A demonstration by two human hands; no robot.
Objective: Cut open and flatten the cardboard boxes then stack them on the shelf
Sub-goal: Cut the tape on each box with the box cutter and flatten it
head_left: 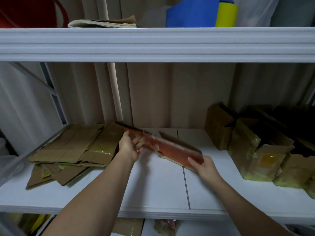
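Observation:
A flattened reddish-brown cardboard box [172, 147] hangs slanted above the middle of the white shelf [163, 189]. My left hand [130, 145] grips its upper left end, and my right hand [204, 166] grips its lower right end. A stack of flattened brown cardboard [73, 150] with yellow-green tape lies on the shelf's left side, just left of my left hand. Several unflattened taped boxes [260, 147] stand on the right side of the shelf.
The upper shelf [153, 43] overhangs close above, carrying a blue and yellow container [201, 12], folded cardboard [104, 23] and a red object [32, 11]. A corrugated wall and a pipe [115, 92] stand behind. More taped boxes show below the shelf edge.

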